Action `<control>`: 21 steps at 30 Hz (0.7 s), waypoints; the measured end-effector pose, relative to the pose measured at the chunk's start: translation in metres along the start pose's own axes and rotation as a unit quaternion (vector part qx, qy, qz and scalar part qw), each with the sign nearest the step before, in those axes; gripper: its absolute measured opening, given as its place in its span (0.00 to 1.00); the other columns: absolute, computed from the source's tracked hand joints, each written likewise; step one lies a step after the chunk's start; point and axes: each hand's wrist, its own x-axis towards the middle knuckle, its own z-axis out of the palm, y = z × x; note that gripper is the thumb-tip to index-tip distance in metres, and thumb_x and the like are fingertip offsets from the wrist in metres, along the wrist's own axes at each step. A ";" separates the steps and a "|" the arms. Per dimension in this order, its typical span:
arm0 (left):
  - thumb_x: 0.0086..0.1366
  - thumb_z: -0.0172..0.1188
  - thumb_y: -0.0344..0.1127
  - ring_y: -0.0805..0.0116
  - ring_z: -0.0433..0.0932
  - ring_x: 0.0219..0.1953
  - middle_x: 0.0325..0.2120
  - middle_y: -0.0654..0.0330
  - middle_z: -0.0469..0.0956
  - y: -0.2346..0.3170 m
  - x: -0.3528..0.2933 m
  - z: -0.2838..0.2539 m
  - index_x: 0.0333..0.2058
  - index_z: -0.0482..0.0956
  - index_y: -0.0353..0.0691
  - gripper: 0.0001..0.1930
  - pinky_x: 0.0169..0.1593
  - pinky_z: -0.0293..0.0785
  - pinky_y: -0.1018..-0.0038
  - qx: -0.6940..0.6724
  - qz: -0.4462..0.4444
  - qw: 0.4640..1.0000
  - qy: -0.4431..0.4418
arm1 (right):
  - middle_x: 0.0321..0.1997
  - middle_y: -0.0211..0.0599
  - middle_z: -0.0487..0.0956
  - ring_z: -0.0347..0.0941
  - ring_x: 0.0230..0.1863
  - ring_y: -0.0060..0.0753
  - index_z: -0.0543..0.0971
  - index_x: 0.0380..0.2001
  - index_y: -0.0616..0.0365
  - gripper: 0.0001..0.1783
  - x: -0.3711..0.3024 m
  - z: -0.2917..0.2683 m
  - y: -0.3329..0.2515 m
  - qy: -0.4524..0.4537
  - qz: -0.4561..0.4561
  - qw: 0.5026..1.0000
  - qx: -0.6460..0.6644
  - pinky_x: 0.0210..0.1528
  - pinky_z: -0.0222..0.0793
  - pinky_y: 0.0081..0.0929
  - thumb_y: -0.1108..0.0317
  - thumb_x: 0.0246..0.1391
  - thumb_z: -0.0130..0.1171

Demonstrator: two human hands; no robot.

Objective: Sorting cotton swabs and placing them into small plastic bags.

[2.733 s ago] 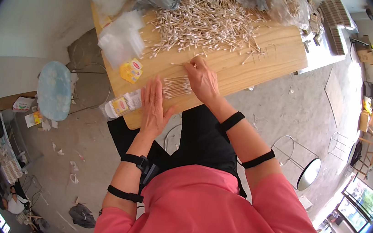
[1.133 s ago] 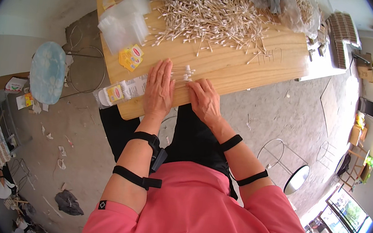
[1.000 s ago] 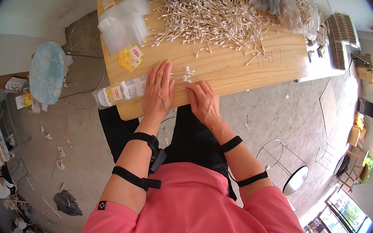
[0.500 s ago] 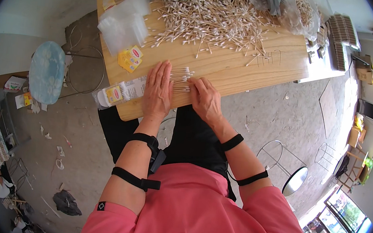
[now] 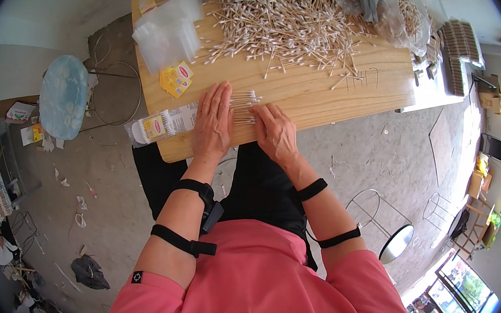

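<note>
A small row of cotton swabs (image 5: 244,106) with wooden sticks lies near the front edge of the wooden table (image 5: 331,94). My left hand (image 5: 213,121) rests flat on the table against the row's left side. My right hand (image 5: 276,133) lies flat on the right, its fingertips touching the swab ends. A large loose heap of cotton swabs (image 5: 290,22) covers the far part of the table.
A filled clear packet of swabs with a yellow label (image 5: 158,126) lies left of my left hand. Yellow label cards (image 5: 176,79) and a stack of empty clear bags (image 5: 166,32) sit further back. A round metal stool (image 5: 395,241) and a blue-covered object (image 5: 62,97) stand on the concrete floor.
Both hands came together around a small bunch of swabs near the table's front edge; the right hand slid in from the right until its fingers met the swab ends.
</note>
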 end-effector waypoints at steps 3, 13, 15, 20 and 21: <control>0.67 0.51 0.28 0.50 0.58 0.69 0.66 0.53 0.61 0.000 0.000 0.000 0.68 0.56 0.36 0.31 0.72 0.54 0.57 -0.001 0.000 1.000 -0.001 | 0.35 0.39 0.78 0.77 0.39 0.47 0.78 0.40 0.54 0.11 0.000 0.000 0.001 0.000 -0.016 1.000 0.001 0.36 0.75 0.41 0.76 0.52 0.57; 0.67 0.51 0.27 0.51 0.58 0.69 0.66 0.53 0.61 -0.001 -0.001 0.002 0.68 0.56 0.36 0.31 0.72 0.54 0.57 0.008 0.000 1.000 -0.002 | 0.35 0.40 0.80 0.77 0.39 0.48 0.79 0.45 0.54 0.13 0.002 0.001 -0.003 -0.002 0.019 1.000 0.002 0.37 0.73 0.41 0.75 0.56 0.55; 0.67 0.51 0.27 0.50 0.58 0.69 0.66 0.53 0.61 -0.001 -0.001 0.002 0.68 0.56 0.36 0.31 0.72 0.54 0.57 0.007 0.002 1.000 0.001 | 0.35 0.40 0.80 0.77 0.39 0.48 0.79 0.45 0.54 0.13 0.002 0.002 -0.002 -0.005 0.021 1.000 -0.001 0.37 0.73 0.41 0.75 0.56 0.55; 0.67 0.51 0.27 0.51 0.59 0.69 0.66 0.53 0.62 -0.001 0.000 0.001 0.68 0.56 0.36 0.31 0.72 0.54 0.57 0.005 0.003 1.000 0.000 | 0.34 0.39 0.79 0.77 0.38 0.47 0.78 0.43 0.54 0.13 0.002 0.002 -0.001 0.003 0.000 1.000 -0.006 0.36 0.74 0.42 0.76 0.53 0.57; 0.67 0.51 0.26 0.51 0.59 0.69 0.66 0.53 0.62 -0.001 0.000 0.001 0.68 0.56 0.36 0.31 0.72 0.54 0.57 0.005 0.003 1.000 -0.001 | 0.34 0.39 0.79 0.77 0.38 0.47 0.78 0.43 0.54 0.13 0.002 0.002 0.000 0.003 0.000 1.000 -0.006 0.36 0.74 0.42 0.76 0.53 0.57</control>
